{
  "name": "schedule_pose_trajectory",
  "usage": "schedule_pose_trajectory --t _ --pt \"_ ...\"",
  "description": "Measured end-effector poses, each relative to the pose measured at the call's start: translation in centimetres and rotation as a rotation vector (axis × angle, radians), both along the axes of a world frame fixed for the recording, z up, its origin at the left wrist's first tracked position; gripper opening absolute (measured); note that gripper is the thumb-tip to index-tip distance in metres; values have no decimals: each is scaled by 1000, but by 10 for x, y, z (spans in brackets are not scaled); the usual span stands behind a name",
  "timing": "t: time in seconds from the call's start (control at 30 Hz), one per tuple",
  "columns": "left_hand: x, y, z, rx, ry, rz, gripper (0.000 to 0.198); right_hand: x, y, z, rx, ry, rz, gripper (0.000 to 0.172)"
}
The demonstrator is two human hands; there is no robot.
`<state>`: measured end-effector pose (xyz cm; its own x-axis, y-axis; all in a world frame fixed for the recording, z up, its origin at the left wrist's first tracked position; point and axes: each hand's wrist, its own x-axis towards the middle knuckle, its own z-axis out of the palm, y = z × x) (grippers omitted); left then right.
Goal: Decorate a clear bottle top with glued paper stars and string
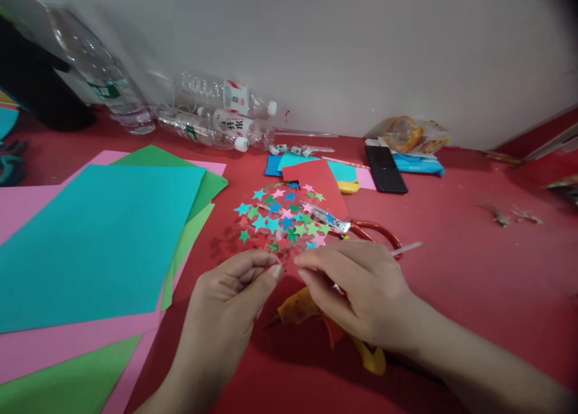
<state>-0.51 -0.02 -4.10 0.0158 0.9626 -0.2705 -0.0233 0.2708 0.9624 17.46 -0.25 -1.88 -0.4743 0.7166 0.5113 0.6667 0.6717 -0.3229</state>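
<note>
My left hand (235, 287) and my right hand (356, 287) meet at the near edge of a heap of small paper stars (282, 218) in blue, green, pink and red on the red table (474, 281). The left fingers are pinched together; what they grip is too small to make out. The right fingers are curled, fingertips pressed close to the left ones, and a thin white stick (406, 249) pokes out behind that hand. Red-handled scissors (365, 228) lie across the stars. A yellow-orange scrap (298, 308) lies under my right hand.
Sheets of teal, green and pink paper (99, 245) spread on the left. Plastic bottles (217, 122) lie by the wall. A red card (316, 182), a black phone (385, 168) and a snack bag (409, 134) sit at the back. Dry scraps (512, 215) lie on the right.
</note>
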Motion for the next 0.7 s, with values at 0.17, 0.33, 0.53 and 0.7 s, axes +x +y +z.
schedule_pose_trajectory --t 0.17,0.33,0.53,0.7 --pt "1 0 3 23 45 -26 7 0 0 1 11 -21 0 18" --pt "1 0 9 67 189 -41 11 0 -1 3 0 -36 -3 19" --pt "-1 -2 7 151 313 -131 14 1 0 3 -3 -36 2 19" --pt "-1 -2 10 164 294 -109 13 2 0 1 0 -39 9 19"
